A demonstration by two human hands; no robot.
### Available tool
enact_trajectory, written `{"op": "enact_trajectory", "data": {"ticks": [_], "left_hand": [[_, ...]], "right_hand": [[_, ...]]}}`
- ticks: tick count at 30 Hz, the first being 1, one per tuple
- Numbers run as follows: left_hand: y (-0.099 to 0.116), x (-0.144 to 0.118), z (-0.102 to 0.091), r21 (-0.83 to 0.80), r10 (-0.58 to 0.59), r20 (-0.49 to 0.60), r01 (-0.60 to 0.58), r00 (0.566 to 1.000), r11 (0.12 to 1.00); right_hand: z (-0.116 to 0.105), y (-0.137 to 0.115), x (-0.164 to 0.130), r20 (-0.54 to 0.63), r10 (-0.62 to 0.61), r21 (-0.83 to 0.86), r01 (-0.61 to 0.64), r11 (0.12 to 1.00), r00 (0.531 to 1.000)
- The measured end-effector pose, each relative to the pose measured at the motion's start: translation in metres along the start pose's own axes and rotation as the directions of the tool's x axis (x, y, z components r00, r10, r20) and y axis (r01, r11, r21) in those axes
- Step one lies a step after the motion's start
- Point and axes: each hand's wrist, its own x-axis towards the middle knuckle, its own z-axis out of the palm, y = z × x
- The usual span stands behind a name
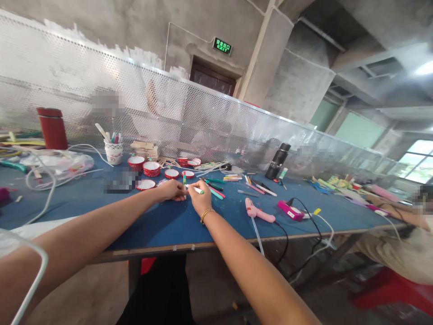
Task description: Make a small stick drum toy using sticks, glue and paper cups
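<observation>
My left hand (172, 190) is closed on a small upright stick (184, 178) with a green band near its top. My right hand (200, 198), with a gold bracelet at the wrist, grips a white marker pen (199, 190) with a green end. The pen's tip side points toward the stick; whether they touch is too small to tell. Just beyond my hands stand shallow red-and-white dishes (172, 174), some of them stacked (151, 168). Several coloured markers (217, 193) lie right of my right hand.
A pink glue gun (259, 212) and a magenta box (290, 210) with cables lie right. A black bottle (278, 161) stands by the perforated metal screen (216, 117). At left are a pen cup (113, 152), a red flask (52, 128) and a white cable (50, 189). Another person's arm (395, 208) rests far right.
</observation>
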Motion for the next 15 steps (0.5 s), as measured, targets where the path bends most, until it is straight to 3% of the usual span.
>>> {"op": "enact_trajectory", "data": {"ticks": [5,15], "left_hand": [[0.0018,-0.0011,-0.0002,-0.008,-0.020,0.011,0.020,1.000,1.000],[0.0015,-0.0011,0.0000,0.011,-0.013,0.003,0.013,1.000,1.000]], "right_hand": [[-0.0023,0.0001,0.0007,-0.043,0.043,-0.020,-0.044,0.999,0.998],[-0.0003,-0.0015,-0.0011,-0.004,-0.011,-0.005,0.011,1.000,1.000]]}}
